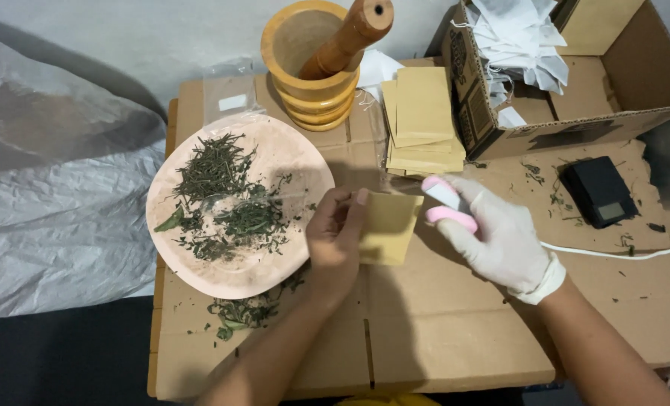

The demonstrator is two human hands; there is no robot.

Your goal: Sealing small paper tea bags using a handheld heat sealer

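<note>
The left hand, bare, is closed on a small tan paper pouch, pinching its left edge between thumb and fingers so the pouch stands just above the cardboard work surface. The right hand, in a white glove, is wrapped around a pink-and-white handheld sealer, whose nose touches the pouch's upper right corner; a white cord trails off to the right.

By the look of it the work is partway through: the pouch is in hand at the sealer, but I cannot tell whether it is filled or already closed. Much remains, judging by the stack of flat tan pouches just behind and the pink plate to the left, heaped with dried green herbs. A wooden mortar with its pestle stands beyond the plate, an open cardboard box of white filter bags sits at the back right, and a small black scale lies near it.
</note>
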